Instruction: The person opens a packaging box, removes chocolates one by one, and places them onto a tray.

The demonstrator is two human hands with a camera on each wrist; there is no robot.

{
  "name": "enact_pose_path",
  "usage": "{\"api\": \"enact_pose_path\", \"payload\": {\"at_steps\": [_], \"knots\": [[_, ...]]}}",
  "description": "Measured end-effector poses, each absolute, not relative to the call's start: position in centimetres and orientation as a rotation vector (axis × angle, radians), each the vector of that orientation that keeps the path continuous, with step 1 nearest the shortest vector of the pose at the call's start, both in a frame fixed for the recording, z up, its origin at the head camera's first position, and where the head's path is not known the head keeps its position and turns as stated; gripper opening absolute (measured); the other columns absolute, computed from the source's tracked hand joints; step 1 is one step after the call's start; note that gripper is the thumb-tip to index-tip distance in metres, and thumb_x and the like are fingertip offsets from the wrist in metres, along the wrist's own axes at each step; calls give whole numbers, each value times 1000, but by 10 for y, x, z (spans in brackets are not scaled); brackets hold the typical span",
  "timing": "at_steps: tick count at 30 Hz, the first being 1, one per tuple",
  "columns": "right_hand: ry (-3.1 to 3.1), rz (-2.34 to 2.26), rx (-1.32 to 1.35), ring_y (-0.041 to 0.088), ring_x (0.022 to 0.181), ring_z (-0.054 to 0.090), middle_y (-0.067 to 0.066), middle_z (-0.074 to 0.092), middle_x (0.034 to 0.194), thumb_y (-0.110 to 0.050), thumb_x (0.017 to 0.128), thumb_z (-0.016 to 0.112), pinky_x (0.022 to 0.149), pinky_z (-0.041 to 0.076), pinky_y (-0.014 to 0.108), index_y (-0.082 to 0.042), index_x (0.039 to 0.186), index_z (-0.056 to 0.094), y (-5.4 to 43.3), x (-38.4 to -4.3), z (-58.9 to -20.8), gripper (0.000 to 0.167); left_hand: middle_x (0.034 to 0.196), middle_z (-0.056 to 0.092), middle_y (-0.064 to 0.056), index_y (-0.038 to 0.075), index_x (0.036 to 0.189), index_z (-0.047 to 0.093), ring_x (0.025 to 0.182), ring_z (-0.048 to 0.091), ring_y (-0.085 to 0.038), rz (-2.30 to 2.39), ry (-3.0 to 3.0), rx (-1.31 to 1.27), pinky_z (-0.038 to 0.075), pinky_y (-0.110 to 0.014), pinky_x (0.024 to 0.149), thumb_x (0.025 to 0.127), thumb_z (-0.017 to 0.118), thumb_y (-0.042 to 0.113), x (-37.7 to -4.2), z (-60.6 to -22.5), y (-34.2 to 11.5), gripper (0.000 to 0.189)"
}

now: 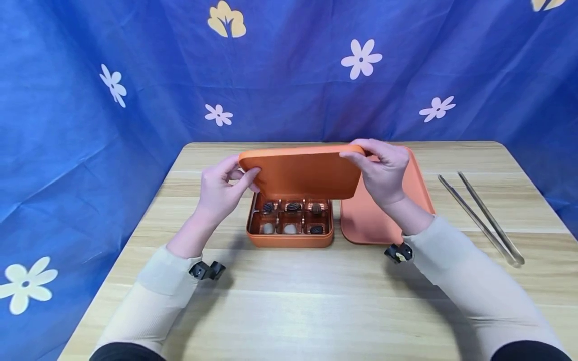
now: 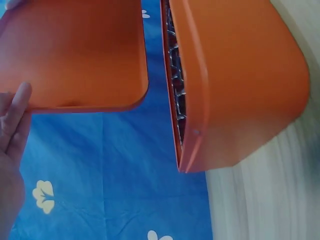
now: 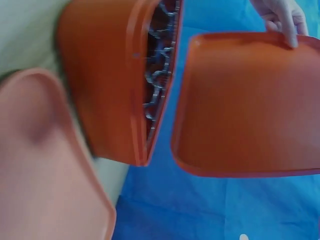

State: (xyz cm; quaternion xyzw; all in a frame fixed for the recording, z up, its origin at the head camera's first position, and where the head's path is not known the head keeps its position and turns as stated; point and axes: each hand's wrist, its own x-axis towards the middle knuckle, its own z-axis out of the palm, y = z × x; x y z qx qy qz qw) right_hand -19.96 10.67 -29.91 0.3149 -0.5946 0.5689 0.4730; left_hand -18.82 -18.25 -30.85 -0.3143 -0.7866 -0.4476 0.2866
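Lid (image 1: 311, 173): was plain orange, rounded corners, shallow rim; tilted above the box (image 1: 291, 241), inner face towards wearer
Box: was orange, on the counter (image 1: 289, 301); dark and pale pieces (image 1: 290, 228) sat in its compartments
Left hand (image 1: 221, 185): closed to a pinch on lid's left end
Right hand (image 1: 384, 165): same pinch, right end
Views: wrists showed lid-to-box gap; only head caught tongs (image 1: 518, 259), right of pink tray (image 1: 377, 220)

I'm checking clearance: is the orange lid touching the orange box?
Apart: the left wrist view plainly shows blue cloth between the orange lid and the orange box.
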Motion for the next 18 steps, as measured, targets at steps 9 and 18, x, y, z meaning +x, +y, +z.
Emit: {"api": "enact_pose_path", "payload": {"at_steps": [9, 18], "knots": [[-1629, 1638, 565, 11, 59, 59, -6, 68, 70, -1, 78, 80, 55, 48, 21, 10, 81, 73, 103, -215, -301, 14, 75, 63, -8, -2, 112, 63, 66, 58, -8, -1316, -2207, -641, 50, -19, 62, 83, 76, 1, -189, -317, -179, 32], [-1763, 1775, 252, 8, 53, 56, -6, 66, 63, -14, 79, 82, 50, 45, 19, 6, 80, 74, 97, -228, -313, 22, 93, 69, -22, 9, 148, 38, 72, 65, -8, -1587, -2277, -653, 55, -23, 54, 86, 70, -4, -183, -334, -181, 72]]}}
